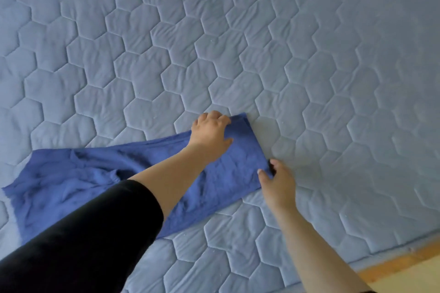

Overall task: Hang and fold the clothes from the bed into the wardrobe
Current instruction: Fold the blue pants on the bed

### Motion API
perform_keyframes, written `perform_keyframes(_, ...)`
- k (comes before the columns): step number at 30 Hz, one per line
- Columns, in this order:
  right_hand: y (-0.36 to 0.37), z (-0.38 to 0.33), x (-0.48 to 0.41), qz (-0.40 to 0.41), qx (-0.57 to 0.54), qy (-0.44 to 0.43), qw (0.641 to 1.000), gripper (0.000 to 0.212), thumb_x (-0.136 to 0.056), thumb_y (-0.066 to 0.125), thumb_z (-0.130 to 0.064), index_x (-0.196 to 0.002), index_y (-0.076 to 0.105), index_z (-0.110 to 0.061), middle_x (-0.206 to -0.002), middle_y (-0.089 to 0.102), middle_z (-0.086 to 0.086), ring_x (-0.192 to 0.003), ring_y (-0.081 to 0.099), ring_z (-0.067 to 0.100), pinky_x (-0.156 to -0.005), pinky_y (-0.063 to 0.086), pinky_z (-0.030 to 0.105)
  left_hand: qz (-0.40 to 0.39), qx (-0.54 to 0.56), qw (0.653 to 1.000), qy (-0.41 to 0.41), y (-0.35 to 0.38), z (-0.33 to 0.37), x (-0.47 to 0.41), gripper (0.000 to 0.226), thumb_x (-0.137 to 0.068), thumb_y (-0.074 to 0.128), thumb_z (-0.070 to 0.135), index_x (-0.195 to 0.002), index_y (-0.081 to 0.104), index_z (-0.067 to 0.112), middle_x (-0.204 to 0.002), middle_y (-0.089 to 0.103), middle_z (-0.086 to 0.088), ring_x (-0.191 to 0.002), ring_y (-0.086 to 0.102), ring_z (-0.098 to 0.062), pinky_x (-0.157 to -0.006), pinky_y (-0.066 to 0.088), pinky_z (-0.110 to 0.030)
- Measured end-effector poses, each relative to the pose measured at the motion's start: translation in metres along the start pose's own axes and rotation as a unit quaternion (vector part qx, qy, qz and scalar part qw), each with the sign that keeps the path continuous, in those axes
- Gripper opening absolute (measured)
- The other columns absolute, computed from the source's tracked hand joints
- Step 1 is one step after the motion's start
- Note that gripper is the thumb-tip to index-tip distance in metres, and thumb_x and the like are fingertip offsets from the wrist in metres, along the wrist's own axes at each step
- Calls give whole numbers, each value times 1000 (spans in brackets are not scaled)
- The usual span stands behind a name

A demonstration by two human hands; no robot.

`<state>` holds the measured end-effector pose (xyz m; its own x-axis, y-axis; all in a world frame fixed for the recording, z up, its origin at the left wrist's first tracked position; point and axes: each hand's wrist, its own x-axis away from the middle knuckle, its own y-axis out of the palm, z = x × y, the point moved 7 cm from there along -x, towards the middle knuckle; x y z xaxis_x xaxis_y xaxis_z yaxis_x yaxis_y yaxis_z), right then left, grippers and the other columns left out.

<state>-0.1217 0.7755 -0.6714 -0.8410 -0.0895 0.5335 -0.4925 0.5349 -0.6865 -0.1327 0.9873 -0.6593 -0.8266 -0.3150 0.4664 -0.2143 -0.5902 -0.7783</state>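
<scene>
Bed [262, 31] filled nearly the whole view: grey-blue quilted cover w/ hexagon stitching, lightly creased, nothing else on it. Strip of wooden floor [409, 266] showed at lower right; no wardrobe in sight.

The blue garment [83, 188] lay flat near the bed's near edge, already narrowed into a long band; prob. a T-shirt, though the wrinkled left end made that hard to confirm. Left hand [210, 133], black sleeve [83, 240] pushed up the forearm, was curled over the far right corner, fingers pinching the cloth. Right hand [277, 181] pinched the near right corner betw. thumb and fingertips.

Risks, as I judged them: lifting the two corners unevenly would skew the fold; the rumpled left end could get trapped as creases; soft knit could slip from a light pinch; the quilt could drag and bunch the underside.
</scene>
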Motion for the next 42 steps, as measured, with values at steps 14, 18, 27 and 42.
perform_keyframes(14, -2, 12, -13, -10, -36, -21, 999, 44, -87, 64, -19, -57, 32, -23, -53, 35, -8, -50, 33, 9, -49, 28, 21, 0, 94, 993, -65, 1, 15, -46, 16, -85, 68, 28, -91, 59, 17, -96, 60, -6, -99, 58, -29, -80, 45, -34)
perform_keyframes(18, -11, -3, 3, 9, -51, -37, 998, 44, -84, 65, -17, -56, 33, -23, -50, 35, -9, -48, 33, 9, -49, 28, 22, 21, 121, 992, -24, -19, 16, -30, 19, -84, 71, 25, -96, 66, 12, -95, 59, -4, -101, 56, -28, -78, 43, -31)
perform_keyframes(27, -13, -71, 70, -5, -76, -147, 986, 37, -81, 68, -17, -58, 41, -24, -47, 41, -11, -48, 40, 6, -51, 34, 18, 90, 134, 985, -66, -105, -43, 52, 17, -83, 70, 37, -81, 60, 23, -62, 44, 10, -65, 47, -16, -51, 29, -27)
perform_keyframes(42, 145, -166, 257, -173, -45, -288, 941, 36, -83, 66, -18, -62, 38, -27, -51, 40, -14, -50, 34, 7, -48, 30, 15, 179, 303, 920, -174, -153, -248, 228, 12, -76, 75, 18, -74, 64, 23, -62, 59, 11, -57, 54, -3, -47, 37, -6)
